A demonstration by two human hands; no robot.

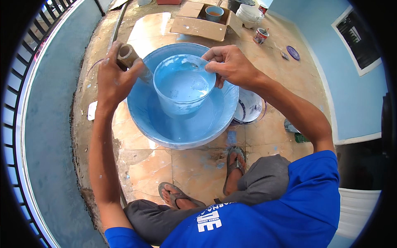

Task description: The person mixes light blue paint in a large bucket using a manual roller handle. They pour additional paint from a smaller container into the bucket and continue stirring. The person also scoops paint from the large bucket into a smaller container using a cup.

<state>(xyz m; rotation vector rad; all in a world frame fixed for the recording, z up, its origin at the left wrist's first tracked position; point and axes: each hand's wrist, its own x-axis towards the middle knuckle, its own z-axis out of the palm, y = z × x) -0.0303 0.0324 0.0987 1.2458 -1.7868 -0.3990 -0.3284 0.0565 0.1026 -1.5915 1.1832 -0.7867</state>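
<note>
My left hand (118, 74) is closed around the upper end of a brown hollow tube (127, 53), which looks like bamboo. It slants down into a large round blue basin (142, 130), its lower part hidden behind a tub. That translucent plastic tub (182, 105) holds light blue liquid that looks like paint, with a few bubbles on top. Gripping the tub's rim at its right side is my right hand (227, 66), thumb and fingers pinched on the edge. The tub is over the basin, slightly tilted toward me. More blue paint lies in the basin.
Beyond the basin stands a cardboard box (198, 29) with a blue cup (214, 13) in it. Right of it are white buckets (249, 16) and a paint can (261, 36). A white pail (249, 108) touches the basin's right side. A low blue wall (49, 124) runs along the left.
</note>
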